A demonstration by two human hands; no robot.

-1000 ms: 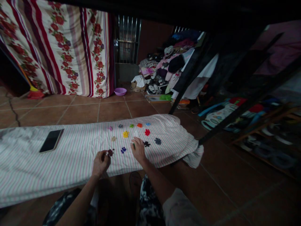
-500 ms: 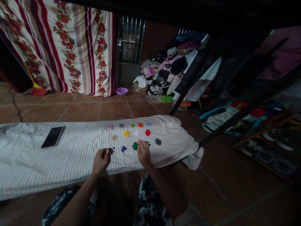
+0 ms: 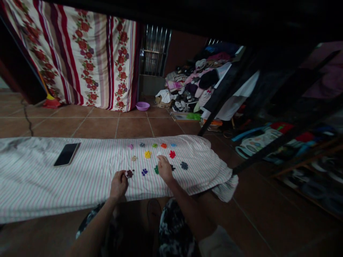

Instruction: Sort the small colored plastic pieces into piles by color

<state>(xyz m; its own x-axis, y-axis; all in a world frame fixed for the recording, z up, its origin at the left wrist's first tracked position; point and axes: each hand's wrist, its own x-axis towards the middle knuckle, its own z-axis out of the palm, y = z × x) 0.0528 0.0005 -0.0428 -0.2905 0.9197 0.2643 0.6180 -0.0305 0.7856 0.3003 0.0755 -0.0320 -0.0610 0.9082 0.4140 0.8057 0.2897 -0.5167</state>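
Note:
Small piles of tiny coloured pieces lie in rough rows on a striped cloth [image 3: 91, 178]. My left hand [image 3: 119, 185] rests beside the dark brown pile [image 3: 130, 174], fingers curled together; a small pale bit shows at the fingertips, too small to name. Over the middle of the piles, my right hand [image 3: 165, 169] has its fingertips pinched at the white pile [image 3: 159, 155]. It partly covers the green pile [image 3: 156, 170] and a black pile [image 3: 173, 167]. Close by are the yellow pile [image 3: 147, 154], red pile [image 3: 172, 154] and dark blue pile [image 3: 144, 172].
A phone [image 3: 66, 154] lies on the cloth to the left. Further right sits a dark grey pile [image 3: 184, 165]. Beyond the cloth, a purple basin [image 3: 143, 106] and a heap of clothes [image 3: 193, 78] stand on the tiled floor. A dark slanting pole [image 3: 217, 110] rises behind the cloth's right end.
My right hand has moved from the green pile away from me to the white pile. My left hand stays by the brown pile. The whole view has shifted slightly.

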